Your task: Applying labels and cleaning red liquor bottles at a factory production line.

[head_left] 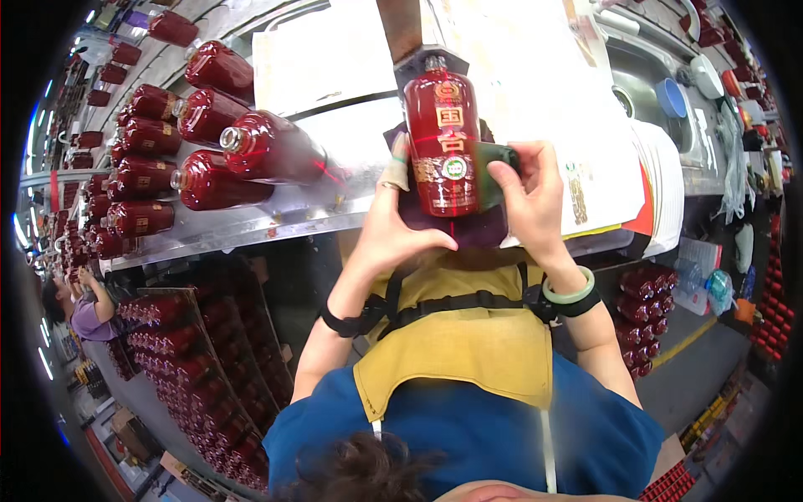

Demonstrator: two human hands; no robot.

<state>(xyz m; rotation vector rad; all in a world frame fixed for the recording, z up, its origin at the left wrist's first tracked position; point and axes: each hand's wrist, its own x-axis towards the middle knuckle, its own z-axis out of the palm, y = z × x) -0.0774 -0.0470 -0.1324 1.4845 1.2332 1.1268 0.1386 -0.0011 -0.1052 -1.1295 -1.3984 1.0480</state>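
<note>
A dark red glass bottle (442,142) with gold print and a round green-and-white mark lies in front of me, its neck pointing away, on a dark purple cloth (477,234). My left hand (386,222) is along the bottle's left side, thumb stretched out below its base, fingers extended; pale finger covers sit on the fingertips. Between the thumb and fingers of my right hand (535,192) is a dark green flat scraper (492,171). Its edge meets the bottle's right side. Thin red light lines cross the bottle.
Several red bottles (272,146) stand on the metal bench (326,201) to the left. White sheets (535,75) cover the right side. Beyond them is a metal sink with a blue bowl (670,98). Racks of bottles (180,360) fill the lower left; another person (88,316) works there.
</note>
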